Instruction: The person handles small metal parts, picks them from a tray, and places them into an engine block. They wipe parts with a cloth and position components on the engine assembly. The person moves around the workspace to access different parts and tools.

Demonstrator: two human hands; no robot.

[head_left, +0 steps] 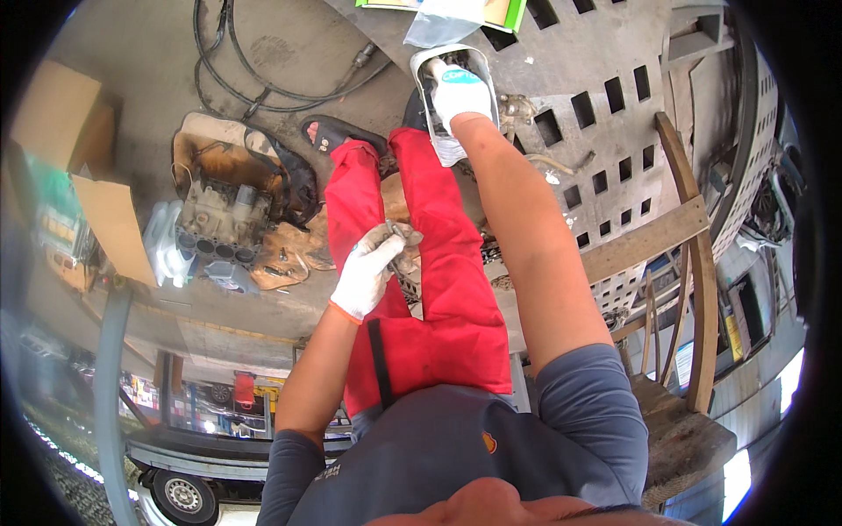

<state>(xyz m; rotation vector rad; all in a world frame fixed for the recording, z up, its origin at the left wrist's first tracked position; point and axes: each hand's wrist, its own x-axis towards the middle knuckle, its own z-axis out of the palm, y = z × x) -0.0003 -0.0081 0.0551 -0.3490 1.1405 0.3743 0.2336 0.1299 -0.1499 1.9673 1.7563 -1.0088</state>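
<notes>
My left hand point(361, 279), in a white glove, is closed around a small grey metal part point(402, 235) above my red-trousered legs. What kind of part it is cannot be made out. Farther forward, my right hand point(460, 91), also gloved in white, reaches into a white cut-open plastic container point(487, 68). Dark small pieces show inside along the container's left side. My right fingertips are down among them and mostly hidden, so their grip does not show.
A grey metal plate with square holes point(605, 53) lies to the right, with a dirty metal part point(517, 110) beside the container. A clear plastic bag point(445, 22) is at the far edge. Leftward stand an engine block point(224, 215) and cardboard boxes point(114, 228); a black hose point(289, 101) lies beyond.
</notes>
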